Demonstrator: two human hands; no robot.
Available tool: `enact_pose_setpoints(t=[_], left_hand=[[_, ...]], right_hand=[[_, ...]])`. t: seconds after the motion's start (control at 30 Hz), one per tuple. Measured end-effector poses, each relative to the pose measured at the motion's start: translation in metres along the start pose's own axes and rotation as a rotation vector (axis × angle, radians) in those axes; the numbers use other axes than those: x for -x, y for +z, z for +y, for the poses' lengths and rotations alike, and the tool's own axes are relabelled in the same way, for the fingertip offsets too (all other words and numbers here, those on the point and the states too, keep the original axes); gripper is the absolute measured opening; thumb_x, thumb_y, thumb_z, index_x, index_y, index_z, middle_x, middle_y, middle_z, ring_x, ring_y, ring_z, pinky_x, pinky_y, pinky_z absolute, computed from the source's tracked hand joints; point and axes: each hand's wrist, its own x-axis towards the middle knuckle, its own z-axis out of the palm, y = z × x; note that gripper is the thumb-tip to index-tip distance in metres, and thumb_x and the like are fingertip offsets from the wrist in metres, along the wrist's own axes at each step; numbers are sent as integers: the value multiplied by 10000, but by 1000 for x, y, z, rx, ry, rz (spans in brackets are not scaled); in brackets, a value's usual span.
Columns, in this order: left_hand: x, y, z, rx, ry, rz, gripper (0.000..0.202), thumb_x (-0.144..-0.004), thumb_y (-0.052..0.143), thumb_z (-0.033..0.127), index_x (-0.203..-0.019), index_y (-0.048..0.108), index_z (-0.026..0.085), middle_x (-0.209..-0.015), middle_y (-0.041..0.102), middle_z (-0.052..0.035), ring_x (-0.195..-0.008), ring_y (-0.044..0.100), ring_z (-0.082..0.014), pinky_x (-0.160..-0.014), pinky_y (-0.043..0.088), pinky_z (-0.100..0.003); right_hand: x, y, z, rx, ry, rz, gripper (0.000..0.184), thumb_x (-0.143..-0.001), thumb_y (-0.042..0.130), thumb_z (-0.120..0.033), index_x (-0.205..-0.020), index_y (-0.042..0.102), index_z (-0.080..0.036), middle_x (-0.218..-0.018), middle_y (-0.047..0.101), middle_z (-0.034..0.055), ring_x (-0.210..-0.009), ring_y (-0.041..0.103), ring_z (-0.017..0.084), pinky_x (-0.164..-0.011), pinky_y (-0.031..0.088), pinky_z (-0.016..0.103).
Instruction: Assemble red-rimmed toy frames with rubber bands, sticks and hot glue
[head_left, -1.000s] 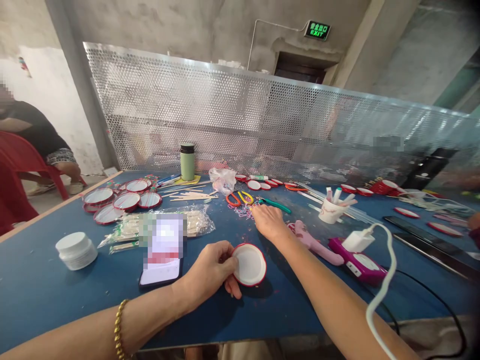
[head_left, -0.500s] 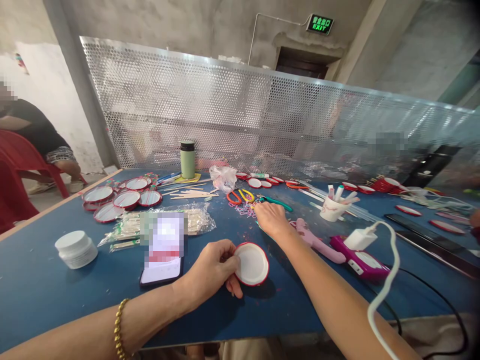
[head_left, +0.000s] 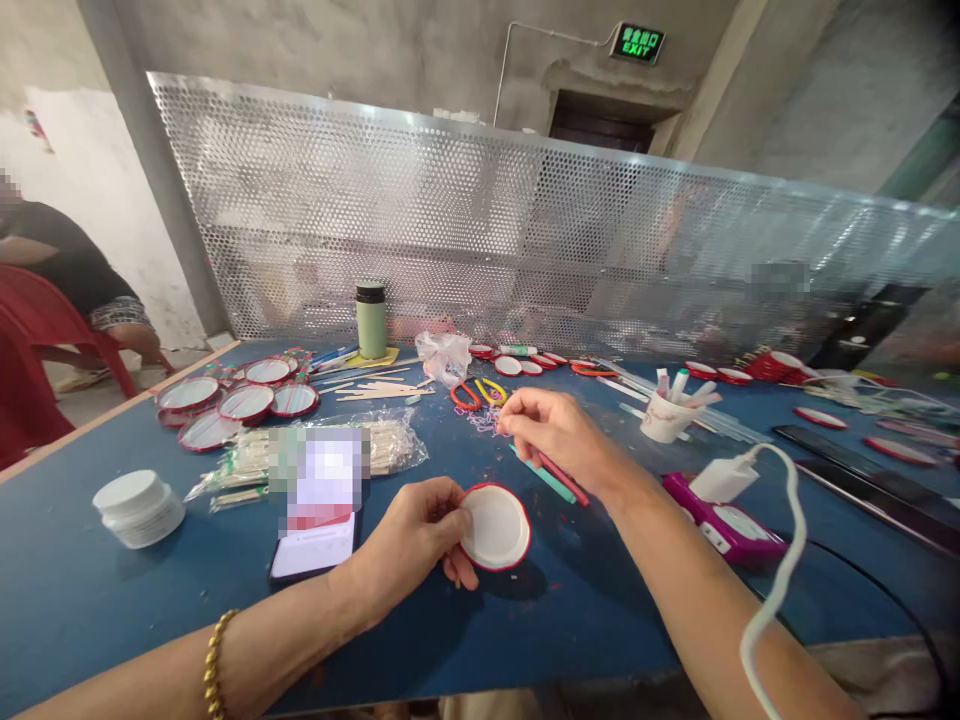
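Observation:
My left hand (head_left: 427,530) pinches a round, red-rimmed lid (head_left: 496,528) by its left edge, white inner side facing up, a little above the table. To the right of the lid, my right hand (head_left: 555,435) hovers with thumb and forefinger pressed together. Whatever may be between those fingertips is too small to make out. Just beyond the fingertips lies a pile of small pink and purple loops (head_left: 480,418). A teal stick (head_left: 551,480) and a red stick (head_left: 566,478), like pens, lie beneath my right hand. Orange and yellow tool handles (head_left: 466,398) rest behind the loops.
A phone (head_left: 319,545), a white jar (head_left: 139,510) and bagged wooden sticks (head_left: 390,445) lie left. Red-rimmed lids (head_left: 247,402) are stacked behind. A pen cup (head_left: 666,415), purple power strip (head_left: 724,520) and white cable (head_left: 780,570) stand right. A perforated metal screen (head_left: 450,220) borders the back.
My right hand has drawn back from the loop pile, rising with its fingertips pinched. The red and teal sticks now show under it. My left hand still grips the lid.

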Motion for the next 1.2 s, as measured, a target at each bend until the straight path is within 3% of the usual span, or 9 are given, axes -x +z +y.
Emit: enact_pose_setpoints(t=[0.07, 0.17, 0.43, 0.57, 0.67, 0.83, 1.03, 1.2], left_hand=[[0, -1, 2, -21, 26, 10, 154, -848, 520, 288, -804, 532, 140, -526, 635, -25, -501, 623, -128, -541, 457, -220], [-1, -1, 4, -63, 16, 28, 160, -854, 508, 283, -838, 558, 132, -536, 624, -14, -492, 603, -119, -523, 438, -215], [0, -1, 11, -154, 14, 6, 259, -857, 559, 361, -836, 621, 111, -620, 571, 6, -520, 509, -83, -484, 329, -195], [2, -1, 12, -78, 43, 63, 321, -830, 623, 412, -950, 625, 115, -698, 576, 2, -599, 495, -91, -528, 356, -194], [2, -1, 9, -3, 50, 135, 395, -816, 650, 430, -1073, 565, 142, -652, 537, 35, -585, 491, -97, -516, 348, -192], [-2, -2, 5, 36, 53, 167, 340, -802, 666, 443, -922, 577, 137, -623, 532, 36, -553, 467, -79, -493, 325, -177], [-4, -4, 5, -33, 51, 244, 300, -769, 702, 407, -758, 586, 130, -620, 585, 8, -545, 498, -83, -487, 341, -174], [-2, -5, 9, 105, 24, 175, 305, -738, 753, 395, -761, 618, 122, -621, 602, 4, -525, 501, -66, -472, 343, -154]], right_hand=[[14, 10, 1, -191, 8, -77, 143, -839, 570, -316, -784, 571, -184, -653, 636, -12, -467, 536, 94, -427, 408, 195], [27, 24, 10, -291, 49, -145, 191, -877, 573, -373, -825, 575, -189, -691, 633, -11, -513, 548, 101, -460, 420, 207], [32, 29, 14, -147, -128, -50, 166, -890, 620, -325, -815, 662, -183, -845, 645, 10, -723, 557, 124, -642, 423, 237], [36, 31, 12, -226, -73, -140, 206, -911, 602, -367, -827, 650, -185, -712, 605, -20, -620, 498, 103, -564, 378, 224], [38, 35, 12, -254, -59, -205, 234, -913, 601, -397, -835, 652, -182, -722, 612, -18, -635, 496, 104, -560, 365, 222], [38, 42, 12, -274, -61, -228, 253, -905, 609, -426, -834, 650, -187, -768, 640, -11, -697, 534, 124, -607, 393, 232], [41, 45, 8, -219, -79, -180, 200, -930, 578, -328, -796, 607, -183, -768, 626, -9, -718, 545, 131, -647, 409, 241], [44, 44, 3, -138, -137, -184, 228, -979, 494, -309, -785, 530, -195, -708, 529, -35, -657, 466, 115, -586, 356, 231]])
